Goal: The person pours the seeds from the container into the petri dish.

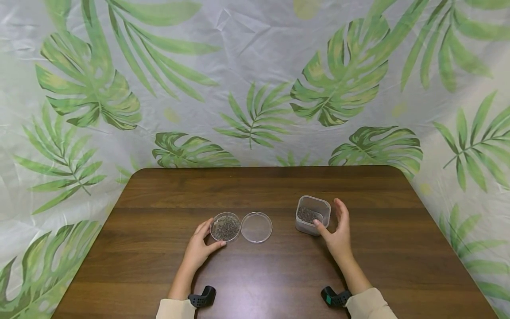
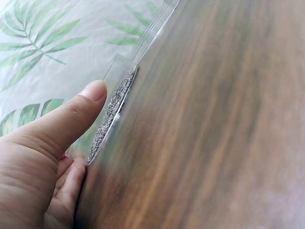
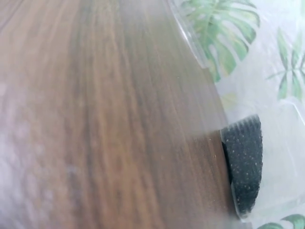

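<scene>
The dish, clear, round and shallow, sat flat on the surface and held a layer of dark, speckled grains spread over its base. Just right of the dish lay a clear round lid, the brown wood showing through it; whether the two rims touched could not be told. Well to the right of the dish, beyond the lid, was the tub, squarish and translucent, with more dark grains gathered toward the side facing the dish. In the right wrist view that heap had a sloping top.

The left hand held the dish from its left, thumb along the near wall and fingers round the left rim. The right hand, well right of the dish, had its fingers spread wide about the tub: the thumb lay over the near wall, while the foremost finger stood a little off the right side.

The lid lay between the dish and the tub. Nearer the person than the dish were two black wrist devices and pale sleeves. Behind the dish, past the far edge of the surface, hung a leaf-print cloth.
</scene>
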Action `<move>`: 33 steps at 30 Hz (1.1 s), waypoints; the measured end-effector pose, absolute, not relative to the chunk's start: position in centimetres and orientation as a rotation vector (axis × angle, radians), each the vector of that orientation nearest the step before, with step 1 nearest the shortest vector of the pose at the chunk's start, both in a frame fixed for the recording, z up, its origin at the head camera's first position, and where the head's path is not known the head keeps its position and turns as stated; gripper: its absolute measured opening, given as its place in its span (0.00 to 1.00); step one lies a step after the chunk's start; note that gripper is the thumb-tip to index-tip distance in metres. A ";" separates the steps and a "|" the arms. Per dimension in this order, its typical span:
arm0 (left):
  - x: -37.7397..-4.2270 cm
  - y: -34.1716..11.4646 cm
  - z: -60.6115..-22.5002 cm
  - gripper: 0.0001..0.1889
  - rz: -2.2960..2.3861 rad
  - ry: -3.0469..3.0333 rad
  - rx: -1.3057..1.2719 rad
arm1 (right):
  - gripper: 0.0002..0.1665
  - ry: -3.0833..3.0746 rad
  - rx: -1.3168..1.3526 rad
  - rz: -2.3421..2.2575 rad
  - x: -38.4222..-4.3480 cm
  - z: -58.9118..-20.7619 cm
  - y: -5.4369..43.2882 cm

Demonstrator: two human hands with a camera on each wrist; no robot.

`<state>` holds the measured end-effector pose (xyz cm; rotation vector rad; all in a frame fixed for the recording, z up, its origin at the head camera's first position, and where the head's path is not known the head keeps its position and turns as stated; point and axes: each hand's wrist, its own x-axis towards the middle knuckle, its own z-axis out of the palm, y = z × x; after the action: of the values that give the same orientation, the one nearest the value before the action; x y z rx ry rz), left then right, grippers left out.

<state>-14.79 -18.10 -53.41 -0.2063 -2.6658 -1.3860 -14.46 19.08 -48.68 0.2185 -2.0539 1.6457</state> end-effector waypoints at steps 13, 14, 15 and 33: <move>-14.8 -18.2 -53.4 0.44 -1.402 -2.662 -0.209 | 0.44 -1.798 0.399 1.671 -15.9 -50.3 19.1; -14.8 -18.2 -53.4 0.45 -1.396 -2.663 -0.210 | 0.44 -1.794 0.414 1.673 -15.8 -50.1 19.0; -14.8 -18.2 -53.4 0.45 -1.394 -2.664 -0.210 | 0.44 -1.790 0.427 1.676 -15.8 -50.0 18.8; -14.9 -18.2 -53.7 0.45 -1.362 -2.658 -0.218 | 0.39 -1.757 0.690 1.661 -14.3 -45.4 15.4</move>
<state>-14.91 -18.22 -53.66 -0.2184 -2.6584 -1.3621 -14.26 15.41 -45.42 0.6900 -1.7566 1.6611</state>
